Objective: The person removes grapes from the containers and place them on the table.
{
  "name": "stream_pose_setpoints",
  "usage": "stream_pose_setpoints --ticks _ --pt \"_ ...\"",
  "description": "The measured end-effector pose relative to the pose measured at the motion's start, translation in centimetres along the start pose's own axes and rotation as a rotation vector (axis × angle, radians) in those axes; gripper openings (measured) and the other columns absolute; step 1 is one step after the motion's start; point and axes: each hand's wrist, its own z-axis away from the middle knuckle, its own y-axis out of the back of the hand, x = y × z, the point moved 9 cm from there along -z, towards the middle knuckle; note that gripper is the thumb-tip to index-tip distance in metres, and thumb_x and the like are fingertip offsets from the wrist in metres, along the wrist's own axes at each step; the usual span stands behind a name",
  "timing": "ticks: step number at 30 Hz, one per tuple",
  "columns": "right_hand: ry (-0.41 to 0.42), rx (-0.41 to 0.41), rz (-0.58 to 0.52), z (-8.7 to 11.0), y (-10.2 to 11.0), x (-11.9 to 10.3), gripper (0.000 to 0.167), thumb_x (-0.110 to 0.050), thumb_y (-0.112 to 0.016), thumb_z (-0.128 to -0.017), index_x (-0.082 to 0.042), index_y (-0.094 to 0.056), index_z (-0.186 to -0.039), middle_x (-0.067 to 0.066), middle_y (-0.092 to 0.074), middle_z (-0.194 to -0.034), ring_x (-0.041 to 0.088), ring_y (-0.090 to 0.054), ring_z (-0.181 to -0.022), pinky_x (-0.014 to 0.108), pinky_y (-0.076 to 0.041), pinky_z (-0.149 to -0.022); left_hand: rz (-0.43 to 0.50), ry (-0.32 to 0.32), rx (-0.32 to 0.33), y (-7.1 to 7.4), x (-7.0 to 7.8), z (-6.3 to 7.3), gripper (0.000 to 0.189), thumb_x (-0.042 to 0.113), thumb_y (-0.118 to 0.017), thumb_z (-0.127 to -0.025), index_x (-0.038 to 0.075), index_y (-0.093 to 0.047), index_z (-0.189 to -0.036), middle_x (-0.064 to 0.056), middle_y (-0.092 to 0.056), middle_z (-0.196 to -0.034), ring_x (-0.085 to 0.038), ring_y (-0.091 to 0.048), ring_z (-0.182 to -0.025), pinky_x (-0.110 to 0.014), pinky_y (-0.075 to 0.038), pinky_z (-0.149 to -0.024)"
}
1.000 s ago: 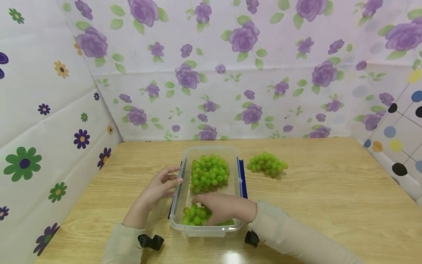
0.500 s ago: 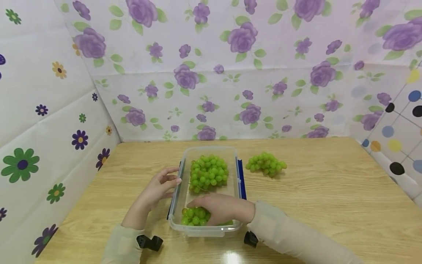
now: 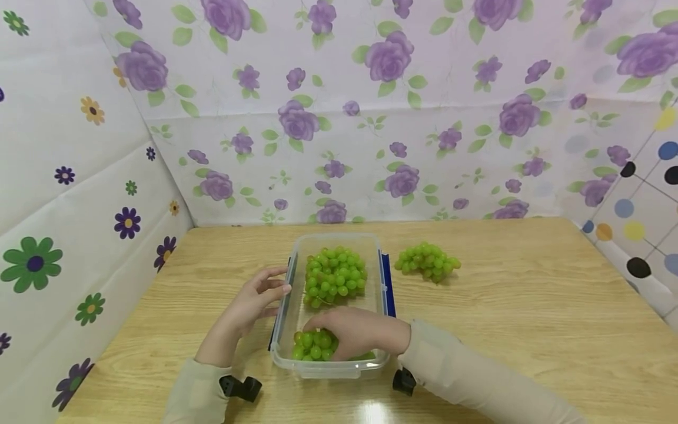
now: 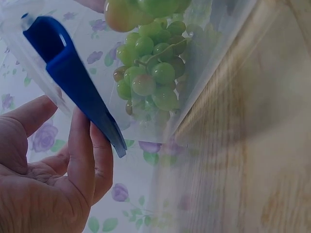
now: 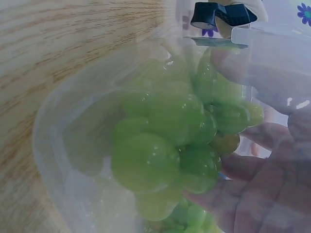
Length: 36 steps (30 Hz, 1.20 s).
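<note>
A clear plastic food container (image 3: pixel 356 369) with blue side latches stands on the table. Inside its far part lies a bunch of green grapes (image 3: pixel 335 274). My right hand (image 3: pixel 357 331) reaches into the near end and grips a second bunch of green grapes (image 3: pixel 313 345); in the right wrist view its fingers curl against those grapes (image 5: pixel 146 162), seen through the clear wall. My left hand (image 3: pixel 256 302) rests against the container's left side, fingers loosely bent. In the left wrist view its fingertips touch the blue latch (image 4: pixel 80 80) and the wall beside it.
A third bunch of grapes (image 3: pixel 428 262) lies on the wooden table (image 3: pixel 519 312), right of the container. The right blue latch (image 3: pixel 389 285) hangs folded outward. Flower-patterned sheets (image 3: pixel 339 118) enclose the back and left, and a dotted one (image 3: pixel 635 229) the right.
Almost nothing differs. My right hand stays on the near bunch of grapes with only a slight shift, and my left hand keeps its place at the container's side.
</note>
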Motion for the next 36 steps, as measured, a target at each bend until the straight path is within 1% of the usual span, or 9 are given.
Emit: stream_pose_setpoints --ticks 5,8,12,15,21,26,36 --pt "0.0 0.006 -0.013 0.0 0.2 0.0 0.06 -0.019 -0.078 -0.078 -0.014 -0.054 -0.133 -0.003 -0.058 -0.131 0.011 -0.054 -0.119 0.025 -0.043 -0.1 0.007 -0.003 -0.004 0.0 0.0 0.0 0.054 0.026 -0.058 -0.096 0.012 -0.037 -0.143 -0.02 -0.042 -0.136 -0.033 -0.045 -0.122 -0.045 -0.049 -0.092" --pt "-0.002 0.018 -0.041 0.1 0.3 0.0 0.06 -0.016 -0.078 -0.077 -0.013 -0.055 -0.132 -0.002 -0.058 -0.13 0.011 -0.055 -0.117 0.025 -0.044 -0.098 0.005 -0.003 -0.002 0.1 0.0 0.0 0.054 0.026 -0.058 -0.096 0.011 -0.037 -0.143 -0.02 -0.042 -0.135 -0.032 -0.045 -0.122 -0.045 -0.049 -0.092" --pt "-0.007 0.045 -0.083 0.1 0.7 0.1 0.056 -0.012 -0.078 -0.076 -0.011 -0.058 -0.127 -0.001 -0.061 -0.124 0.01 -0.056 -0.111 0.023 -0.045 -0.094 0.003 -0.003 0.003 0.1 0.1 0.0 0.054 0.026 -0.058 -0.096 0.011 -0.038 -0.143 -0.02 -0.043 -0.135 -0.032 -0.045 -0.122 -0.045 -0.049 -0.092" --pt "-0.012 0.053 -0.093 0.1 0.8 0.3 0.051 -0.013 -0.078 -0.076 -0.01 -0.06 -0.124 -0.001 -0.063 -0.12 0.009 -0.057 -0.107 0.022 -0.046 -0.092 0.002 0.001 0.004 0.1 0.1 0.0 0.054 0.026 -0.058 -0.096 0.012 -0.038 -0.143 -0.02 -0.043 -0.135 -0.032 -0.046 -0.122 -0.045 -0.05 -0.091" --pt "-0.008 0.055 -0.113 0.1 0.8 0.3 0.053 -0.013 -0.078 -0.077 -0.009 -0.058 -0.126 0.001 -0.062 -0.123 0.01 -0.056 -0.11 0.023 -0.046 -0.094 0.002 0.008 0.006 0.1 -0.1 0.0 0.053 0.027 -0.058 -0.095 0.012 -0.039 -0.143 -0.019 -0.043 -0.134 -0.032 -0.046 -0.121 -0.045 -0.05 -0.091" --pt "-0.008 0.064 -0.136 0.2 0.9 0.3 0.055 -0.016 -0.079 -0.077 -0.009 -0.058 -0.127 0.0 -0.061 -0.123 0.011 -0.055 -0.111 0.024 -0.045 -0.094 0.011 0.02 0.001 0.0 -0.3 0.0 0.053 0.026 -0.058 -0.096 0.012 -0.038 -0.143 -0.019 -0.042 -0.135 -0.032 -0.045 -0.123 -0.046 -0.049 -0.093" --pt "-0.024 0.092 -0.204 0.7 1.7 0.4 0.055 -0.019 -0.078 -0.079 -0.011 -0.057 -0.129 -0.001 -0.059 -0.126 0.012 -0.053 -0.115 0.026 -0.045 -0.096 0.022 0.044 -0.006 0.1 -0.3 -0.1 0.055 0.026 -0.059 -0.095 0.013 -0.038 -0.144 -0.018 -0.042 -0.135 -0.03 -0.045 -0.123 -0.044 -0.049 -0.092"
